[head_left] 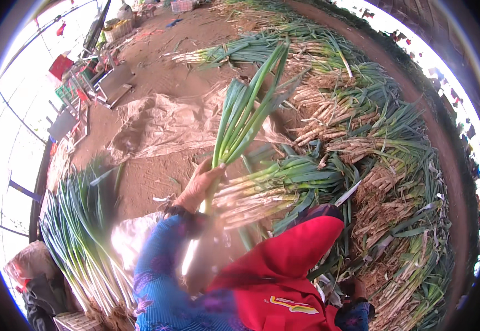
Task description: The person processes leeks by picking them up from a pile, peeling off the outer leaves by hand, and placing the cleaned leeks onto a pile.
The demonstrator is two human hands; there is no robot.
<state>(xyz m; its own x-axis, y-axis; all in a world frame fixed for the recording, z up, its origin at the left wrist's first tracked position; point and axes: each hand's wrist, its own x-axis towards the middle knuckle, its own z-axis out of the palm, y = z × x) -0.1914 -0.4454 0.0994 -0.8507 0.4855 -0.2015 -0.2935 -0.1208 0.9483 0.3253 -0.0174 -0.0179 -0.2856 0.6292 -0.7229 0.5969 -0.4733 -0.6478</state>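
My left hand (pixel 200 185) is closed around a few long green onions (pixel 239 118), held upright with the leaves pointing up and away from me. Their pale stalks run down below the hand and blur. Just right of it, loose green onions with dry, soil-coloured stalks (pixel 262 201) lie on the ground by my red-covered knee (pixel 306 243). My right hand (pixel 353 288) is low at the right, beside the heap of unpeeled green onions (pixel 383 198). It is dark and partly hidden, so its fingers do not show clearly.
Clean white-stalked green onions (pixel 82 220) stand in a bunch at my left. A crumpled tan sheet (pixel 162 121) covers ground ahead. Wooden stools and frames (pixel 113 83) stand far left, near a red box (pixel 60 66). The onion heap curves along the right side.
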